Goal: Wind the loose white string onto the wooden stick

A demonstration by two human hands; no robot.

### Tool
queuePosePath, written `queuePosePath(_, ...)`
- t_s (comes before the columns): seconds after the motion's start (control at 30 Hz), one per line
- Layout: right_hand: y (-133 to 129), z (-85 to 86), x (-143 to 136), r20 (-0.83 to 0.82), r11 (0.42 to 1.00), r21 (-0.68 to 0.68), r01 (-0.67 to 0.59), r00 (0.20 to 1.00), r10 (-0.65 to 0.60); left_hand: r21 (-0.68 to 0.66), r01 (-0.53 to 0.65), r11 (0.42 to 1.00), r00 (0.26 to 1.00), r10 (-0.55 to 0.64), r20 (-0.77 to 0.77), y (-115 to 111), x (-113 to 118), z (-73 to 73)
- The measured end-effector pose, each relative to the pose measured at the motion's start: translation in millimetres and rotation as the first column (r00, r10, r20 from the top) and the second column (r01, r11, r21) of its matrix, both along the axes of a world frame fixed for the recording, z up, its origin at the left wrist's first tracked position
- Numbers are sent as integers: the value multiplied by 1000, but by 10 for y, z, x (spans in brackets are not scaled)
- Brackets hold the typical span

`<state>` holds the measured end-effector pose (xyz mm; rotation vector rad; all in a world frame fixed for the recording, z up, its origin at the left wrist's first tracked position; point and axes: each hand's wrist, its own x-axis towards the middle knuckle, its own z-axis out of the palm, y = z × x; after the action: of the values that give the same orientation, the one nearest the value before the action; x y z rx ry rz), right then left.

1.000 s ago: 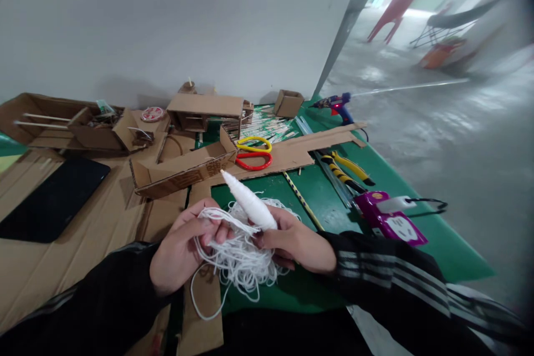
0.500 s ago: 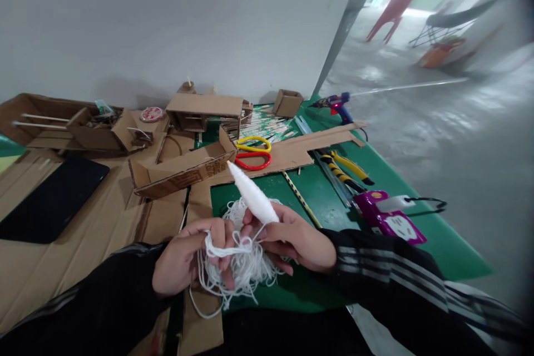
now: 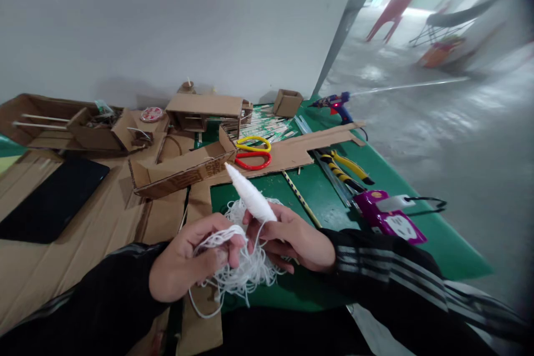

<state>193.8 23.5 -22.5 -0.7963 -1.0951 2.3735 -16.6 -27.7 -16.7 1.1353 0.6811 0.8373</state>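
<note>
A white, tapered spindle of wound yarn point(image 3: 252, 194) points up and away from my right hand point(image 3: 294, 236), whose fingers are closed round its lower end. Loops of white yarn point(image 3: 217, 238) lie over the fingers of my left hand point(image 3: 194, 258), which is closed on them. One strand runs between the spindle's base and the left hand. Beneath both hands a loose, tangled heap of the same yarn point(image 3: 250, 275) rests on the green table point(image 3: 300, 292). The palm sides of the right-hand fingers are partly hidden.
Beyond the hands lie scissors with red and yellow handles point(image 3: 253, 161), cardboard trays point(image 3: 183, 175) and many thin sticks point(image 3: 271, 125). Pliers point(image 3: 348, 169), a purple power strip point(image 3: 387, 217) and a blue glue gun point(image 3: 337, 104) are at right. A black tablet point(image 3: 54, 197) lies left on cardboard.
My left hand has turned and bunched the yarn loops closer round its fingers. The spindle in my right hand has shifted slightly left and down.
</note>
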Motion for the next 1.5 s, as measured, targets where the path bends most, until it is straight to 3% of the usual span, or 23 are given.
queuePosePath(0.1,-22,2,-9,47,999,25,-37,998,36,345,40,938,968,48,-244,15,-2,122)
queuePosePath(0.17,-36,-4,-11,49,998,41,-53,997,51,422,56,905,956,74,-285,38,-19,193)
queuePosePath(0.37,-43,-27,14,-73,995,69,-78,994,83,267,78,961,940,18,-341,30,-80,197)
queuePosePath(0.53,-67,-38,14,-78,985,131,-116,989,126,429,-7,903,877,211,-431,-24,-12,143)
queuePosePath(0.73,-69,-74,-7,-25,977,107,-186,981,190,485,70,871,901,153,-405,31,-5,162)
queuePosePath(0.8,-53,-70,-4,13,982,93,-165,986,165,533,-40,845,899,263,-350,40,-45,142)
queuePosePath(0.93,-20,-30,17,118,979,85,-186,977,176,500,-408,764,810,555,-187,54,-116,68)
queuePosePath(1.07,2,4,44,179,932,117,-343,930,320,354,-588,728,754,651,-87,85,-127,53)
queuePosePath(1.17,2,7,51,211,860,177,-478,872,441,267,-557,786,793,599,-109,98,-93,99)
queuePosePath(1.33,-40,6,53,270,736,230,-637,768,581,15,-234,972,934,229,-275,130,-11,150)
queuePosePath(1.43,-52,12,68,235,712,212,-669,742,627,-157,-99,983,950,46,-308,164,9,138)
queuePosePath(1.5,-40,15,79,187,732,220,-644,765,617,-199,-104,975,962,48,-268,180,9,135)
